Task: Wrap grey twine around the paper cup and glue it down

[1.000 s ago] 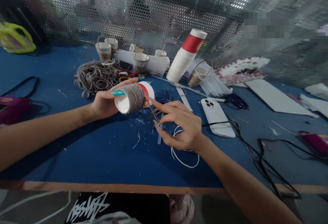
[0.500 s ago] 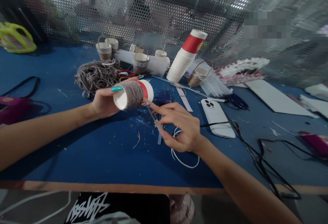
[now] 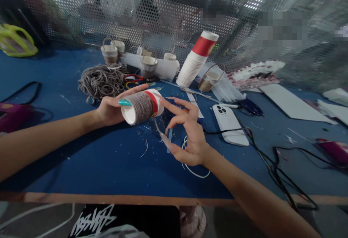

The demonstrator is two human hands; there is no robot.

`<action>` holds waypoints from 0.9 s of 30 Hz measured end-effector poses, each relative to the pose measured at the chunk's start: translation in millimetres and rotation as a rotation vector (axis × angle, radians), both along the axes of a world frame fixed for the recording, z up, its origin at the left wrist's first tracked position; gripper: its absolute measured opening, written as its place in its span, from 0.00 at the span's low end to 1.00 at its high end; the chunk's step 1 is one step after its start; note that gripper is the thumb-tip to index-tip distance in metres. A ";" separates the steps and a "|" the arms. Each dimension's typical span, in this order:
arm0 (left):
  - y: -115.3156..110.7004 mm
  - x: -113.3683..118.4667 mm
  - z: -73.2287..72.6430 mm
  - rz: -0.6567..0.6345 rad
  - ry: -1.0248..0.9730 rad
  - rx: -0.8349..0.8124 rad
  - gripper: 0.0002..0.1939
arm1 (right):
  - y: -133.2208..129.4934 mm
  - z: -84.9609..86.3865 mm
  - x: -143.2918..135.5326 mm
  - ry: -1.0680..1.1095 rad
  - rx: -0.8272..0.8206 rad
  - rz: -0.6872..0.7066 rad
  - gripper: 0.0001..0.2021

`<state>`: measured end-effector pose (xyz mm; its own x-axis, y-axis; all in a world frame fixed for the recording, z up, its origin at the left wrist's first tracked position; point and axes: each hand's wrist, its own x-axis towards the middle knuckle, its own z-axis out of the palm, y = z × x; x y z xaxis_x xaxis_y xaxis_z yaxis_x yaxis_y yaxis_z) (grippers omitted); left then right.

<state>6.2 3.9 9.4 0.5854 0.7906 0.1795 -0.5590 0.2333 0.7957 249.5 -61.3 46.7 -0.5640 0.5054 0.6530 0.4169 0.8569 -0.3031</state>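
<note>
A paper cup (image 3: 159, 103), white and red at its base and wound with grey-brown cord (image 3: 143, 106), lies tilted in my left hand (image 3: 111, 110), its open rim facing left. Thumb and fingers of that hand hold it from the left. My right hand (image 3: 190, 136) is just right of the cup, with its fingers apart and the index fingertip close to the white base. A loose cord end (image 3: 157, 124) hangs from the cup down to the right thumb tip; whether it is gripped is too small to tell.
A grey cord heap (image 3: 102, 80) lies behind my left hand. Farther back stand small cord-covered cups (image 3: 148, 66) and a leaning cup stack (image 3: 191, 67). To the right are a white phone (image 3: 230, 124), black cables (image 3: 262, 154) and a white board (image 3: 295, 103).
The cup's open end has tipped slightly downward in my left hand. My right fingers have spread and shifted a little, with the index finger higher along the cup's base.
</note>
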 end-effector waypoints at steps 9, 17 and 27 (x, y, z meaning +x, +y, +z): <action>3.6 -4.7 -1.3 0.024 0.033 0.005 0.45 | -1.1 -2.7 -1.8 0.066 -0.119 0.052 0.05; 6.3 -4.3 -3.5 0.102 -0.014 -0.057 0.45 | 0.2 -2.3 0.1 0.032 -0.111 0.046 0.04; 5.7 -4.6 0.9 0.060 -0.087 -0.049 0.41 | 2.6 -6.9 -0.4 -0.027 0.115 -0.007 0.05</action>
<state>1.6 9.6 10.3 0.5209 0.8327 0.1878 -0.6394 0.2349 0.7322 249.2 -58.7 39.8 -0.5789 0.4322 0.6914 0.4299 0.8823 -0.1917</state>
